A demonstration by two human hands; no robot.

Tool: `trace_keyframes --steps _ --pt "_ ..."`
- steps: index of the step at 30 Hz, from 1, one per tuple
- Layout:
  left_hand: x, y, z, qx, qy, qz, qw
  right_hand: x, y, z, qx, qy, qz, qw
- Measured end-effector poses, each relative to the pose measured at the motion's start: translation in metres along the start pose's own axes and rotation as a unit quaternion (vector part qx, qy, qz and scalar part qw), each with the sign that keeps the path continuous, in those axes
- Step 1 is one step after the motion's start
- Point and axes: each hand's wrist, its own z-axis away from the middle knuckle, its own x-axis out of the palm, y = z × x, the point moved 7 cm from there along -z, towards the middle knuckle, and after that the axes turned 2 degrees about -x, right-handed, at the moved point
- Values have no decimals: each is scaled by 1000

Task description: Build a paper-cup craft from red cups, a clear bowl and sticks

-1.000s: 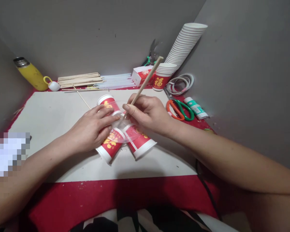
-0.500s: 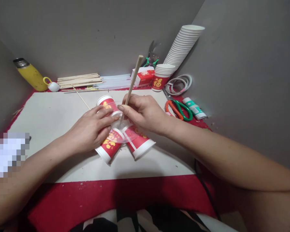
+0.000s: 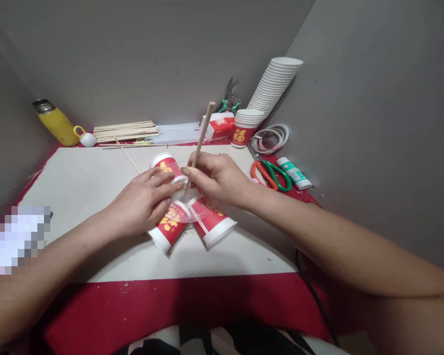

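Wooden, the round stick [image 3: 202, 132] is standing nearly upright, pinched in the right hand [image 3: 218, 180], its tip meeting the red-and-white paper cups [image 3: 212, 229] lying fanned on the white board [image 3: 77, 187]. The left hand [image 3: 142, 202] is pressing flat on them. Seating the stick seems underway, calling for a straight push. Orange-and-green scissors [image 3: 272, 173] are crowding the right; leftward is roomier.

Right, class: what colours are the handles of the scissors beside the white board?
One orange, one green: scissors, seen best in the head view.
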Motion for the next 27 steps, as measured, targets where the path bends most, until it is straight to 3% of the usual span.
trace_keyframes --steps 10,15,20,24,27 --pt "-3 -4 0 -17 -9 42 999 1 6 -1 34 -24 14 999" --pt "-23 -8 3 -48 73 122 989 -3 9 4 43 -15 -17 999" --pt "-39 -21 9 -140 152 210 956 -13 9 9 61 15 -16 998" --pt "-42 -37 12 -197 206 245 927 -17 1 8 43 21 -13 999" --pt "-34 -49 11 -216 214 292 907 -13 -1 4 25 9 8 1000"
